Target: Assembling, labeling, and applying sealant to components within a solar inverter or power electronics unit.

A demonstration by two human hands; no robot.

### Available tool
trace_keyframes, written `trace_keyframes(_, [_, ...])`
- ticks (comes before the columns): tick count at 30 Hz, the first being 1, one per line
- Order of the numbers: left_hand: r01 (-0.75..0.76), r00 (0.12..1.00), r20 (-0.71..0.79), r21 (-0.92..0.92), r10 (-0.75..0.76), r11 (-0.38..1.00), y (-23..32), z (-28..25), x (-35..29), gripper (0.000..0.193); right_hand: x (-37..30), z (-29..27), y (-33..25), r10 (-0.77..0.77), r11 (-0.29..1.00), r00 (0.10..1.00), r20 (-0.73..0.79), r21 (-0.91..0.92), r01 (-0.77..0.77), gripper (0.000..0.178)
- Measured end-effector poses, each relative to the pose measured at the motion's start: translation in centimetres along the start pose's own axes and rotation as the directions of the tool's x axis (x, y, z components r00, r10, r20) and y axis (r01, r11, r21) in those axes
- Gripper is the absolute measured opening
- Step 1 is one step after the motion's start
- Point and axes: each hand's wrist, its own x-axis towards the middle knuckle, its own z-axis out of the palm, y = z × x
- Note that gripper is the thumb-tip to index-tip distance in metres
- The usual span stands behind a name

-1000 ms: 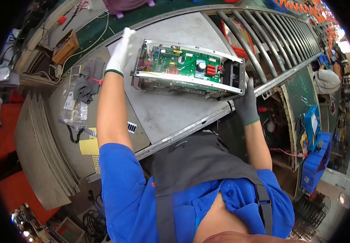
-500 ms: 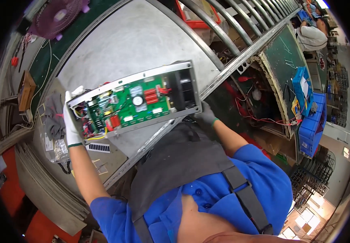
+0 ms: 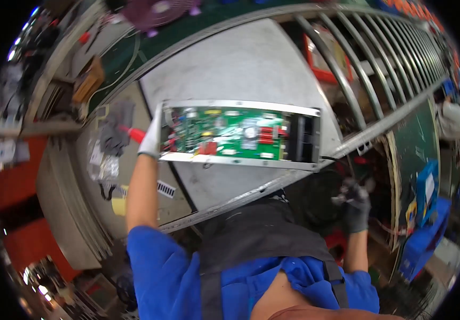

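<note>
A long open metal case [image 3: 224, 160] with a green circuit board [image 3: 230, 133] inside lies above or on the pale metal sheet. My left hand [image 3: 151, 136], in a white glove, is closed round the case's left end. A bright red tapered thing [image 3: 135, 134] shows right beside that hand; whether I hold it I cannot tell. Black parts [image 3: 305, 137] fill the case's right end, where a dark cable [image 3: 332, 158] comes out. My right hand [image 3: 357, 202], in a grey glove, is apart from the case over the dark space at the right, its fingers blurred.
The pale metal sheet [image 3: 230, 58] rests on a metal frame, with a rack of steel tubes [image 3: 342, 69] at the far right. Grey cloth [image 3: 117, 130] and plastic bags lie left. Blue bins [image 3: 427, 234] stand right. Another person [image 3: 452, 120] is at the far right.
My right hand has let go of the case's right end and moved right and down. In the view, the case has shifted right and turned level; the whole scene has swung too.
</note>
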Motion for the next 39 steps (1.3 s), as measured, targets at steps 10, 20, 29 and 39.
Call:
trace_keyframes(10, [-0.192, 0.973, 0.101, -0.128, 0.206, 0.973, -2.4, 1.5, -1.6, 0.074, 12.0, 20.9, -4.1, -0.243, 0.931, 0.916, 0.320, -0.190, 0.313, 0.069])
trace_keyframes(20, [-0.766, 0.566, -0.536, -0.062, 0.626, 0.640, -11.4, 1.2, -9.5, 0.034, 19.7, 21.7, -4.9, -0.175, 0.917, 0.854, 0.490, -0.235, 0.323, 0.063])
trace_keyframes(29, [-0.716, 0.547, -0.675, -0.071, 0.495, 0.694, -11.9, -1.6, -8.9, 0.035, 20.5, 21.6, -0.2, -0.321, 0.346, 0.757, 0.569, -0.674, 0.653, 0.046])
trace_keyframes(39, [0.175, 0.642, -0.715, 0.487, 0.276, 0.855, -5.9, -16.3, 4.3, 0.091, 13.5, 37.8, -4.5, -0.601, -0.687, 0.315, 0.735, -0.676, 0.267, 0.041])
